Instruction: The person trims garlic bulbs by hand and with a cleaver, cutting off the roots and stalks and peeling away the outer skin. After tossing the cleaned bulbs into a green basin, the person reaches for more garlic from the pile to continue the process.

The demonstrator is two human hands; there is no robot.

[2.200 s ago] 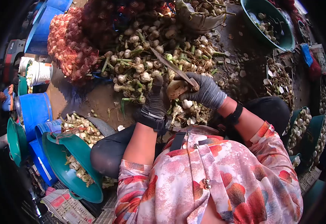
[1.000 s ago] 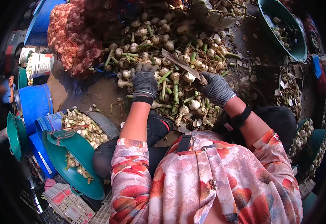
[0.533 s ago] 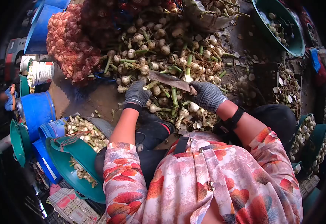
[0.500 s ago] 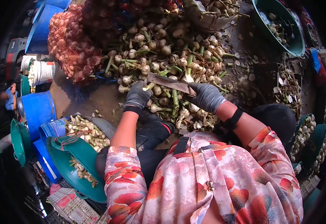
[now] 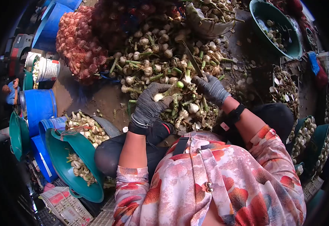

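The left hand [image 5: 149, 103] gripped a garlic bulb [image 5: 158, 97] at the garlic pile's [image 5: 153, 56] near edge — the right hand [image 5: 211, 88] clasped a knife [image 5: 192, 60].

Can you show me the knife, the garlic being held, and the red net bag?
Knife [image 5: 192, 58]: head view, middle of the blade.
Garlic [image 5: 158, 97]: head view, white bulb in the left hand [image 5: 148, 106].
Net bag [image 5: 78, 41]: head view, its bulging side.

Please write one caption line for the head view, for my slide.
Gloved left hand grips a garlic bulb at the garlic pile; gloved right hand holds a knife.
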